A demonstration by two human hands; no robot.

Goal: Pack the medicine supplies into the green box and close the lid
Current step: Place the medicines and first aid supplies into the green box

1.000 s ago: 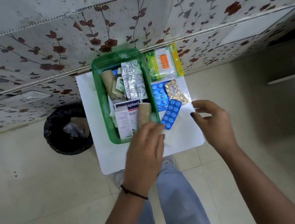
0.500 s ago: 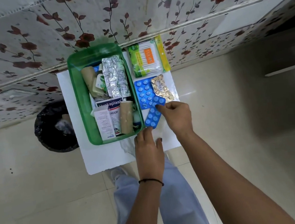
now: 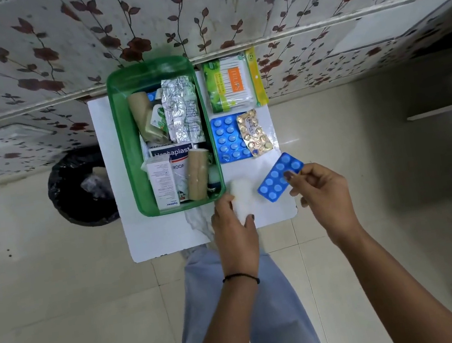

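The green box (image 3: 125,144) stands open on a small white table (image 3: 153,239), holding a silver blister strip (image 3: 183,110), a Hansaplast carton (image 3: 174,155), tan bandage rolls (image 3: 197,175) and a small white carton (image 3: 162,183). My right hand (image 3: 321,195) holds a small blue pill strip (image 3: 276,178) by its near corner, lifted right of the box. My left hand (image 3: 234,228) grips a white cotton wad (image 3: 241,198) at the box's near right corner. A larger blue pill strip (image 3: 226,139), a gold pill strip (image 3: 254,134) and a cotton-bud pack (image 3: 231,84) lie right of the box.
A black-lined waste bin (image 3: 76,189) stands on the tiled floor left of the table. A flower-patterned wall (image 3: 197,15) runs right behind the table. My legs (image 3: 265,296) are below the table's near edge. No lid for the box is in sight.
My right hand has lifted the small blue pill strip off the table and drawn it to the right. My left hand has closed on the white cotton wad beside the box.
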